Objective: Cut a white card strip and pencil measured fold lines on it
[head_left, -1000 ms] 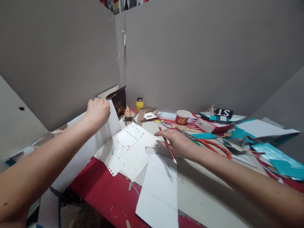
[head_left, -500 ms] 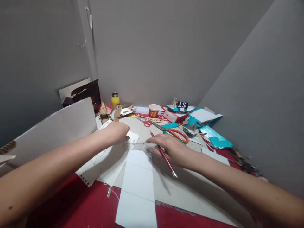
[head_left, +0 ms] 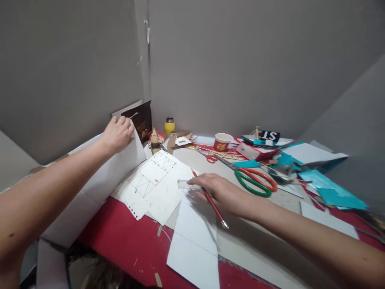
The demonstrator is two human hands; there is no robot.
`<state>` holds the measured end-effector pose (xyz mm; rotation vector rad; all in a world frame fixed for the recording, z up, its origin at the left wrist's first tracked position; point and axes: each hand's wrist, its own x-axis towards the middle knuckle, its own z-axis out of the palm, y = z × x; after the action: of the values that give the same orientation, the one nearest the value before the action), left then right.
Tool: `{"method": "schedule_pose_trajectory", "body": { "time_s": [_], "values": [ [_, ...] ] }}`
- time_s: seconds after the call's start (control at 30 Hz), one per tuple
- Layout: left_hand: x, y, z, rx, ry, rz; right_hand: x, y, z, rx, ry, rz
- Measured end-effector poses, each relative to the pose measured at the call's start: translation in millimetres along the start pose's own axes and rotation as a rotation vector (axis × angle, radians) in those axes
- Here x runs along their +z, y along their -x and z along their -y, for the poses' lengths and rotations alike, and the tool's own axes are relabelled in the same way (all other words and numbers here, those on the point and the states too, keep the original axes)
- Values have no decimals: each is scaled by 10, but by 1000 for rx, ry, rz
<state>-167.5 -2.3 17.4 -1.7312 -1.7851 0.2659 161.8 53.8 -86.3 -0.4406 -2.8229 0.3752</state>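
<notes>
My left hand (head_left: 118,135) is at the upper edge of a tall white cardboard panel (head_left: 126,156), its fingers curled over that edge. In my right hand (head_left: 215,188) are a red pencil (head_left: 213,207) and a clear ruler (head_left: 182,184). The pencil slants between the fingers, its tip pointing away from me. Under the ruler lies a white card strip (head_left: 195,237) with a pencil line across it. To the left, ring-hole paper sheets (head_left: 173,178) bear a drawing of rectangles with crossed lines.
Beyond my right hand lie scissors with orange and green handles (head_left: 255,182) and small red-handled scissors (head_left: 212,159). Thin wooden sticks (head_left: 225,154) lie by a red paper cup (head_left: 223,143). A yellow bottle (head_left: 169,127) stands at the back; blue card pieces (head_left: 333,188) lie right.
My left hand has moved from the paper sheets to the panel's edge, uncovering the drawing. The view has swung left. My right hand keeps the pencil and ruler over the card strip.
</notes>
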Motion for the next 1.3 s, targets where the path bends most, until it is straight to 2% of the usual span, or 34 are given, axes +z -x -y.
{"method": "schedule_pose_trajectory", "body": {
  "time_s": [0.13,0.33,0.57,0.7,0.87,0.97,1.07,1.2,1.3],
  "values": [
    [156,117,139,-83,-11,3,28,-120,67,-78,3,-30],
    [332,132,115,-153,4,-61,12,-339,143,-144,6,-130],
    [229,-71,-27,-127,61,-202,-109,-581,182,-163,-67,-251],
    [175,-175,-157,-94,86,-229,-48,-656,186,-134,-166,-263],
    [142,-117,-183,-127,111,-242,50,-676,159,-126,-200,-229],
    [32,-99,-153,-158,146,-261,29,-697,163,-109,-226,-258],
    [-175,-175,-142,-183,210,-298,-26,-719,213,-102,-260,-303],
    [-571,-423,-184,-237,321,-375,-68,-733,308,-102,-320,-376],
    [-903,-694,-304,-298,416,-465,-81,-732,339,-66,-359,-493]
  ]
}}
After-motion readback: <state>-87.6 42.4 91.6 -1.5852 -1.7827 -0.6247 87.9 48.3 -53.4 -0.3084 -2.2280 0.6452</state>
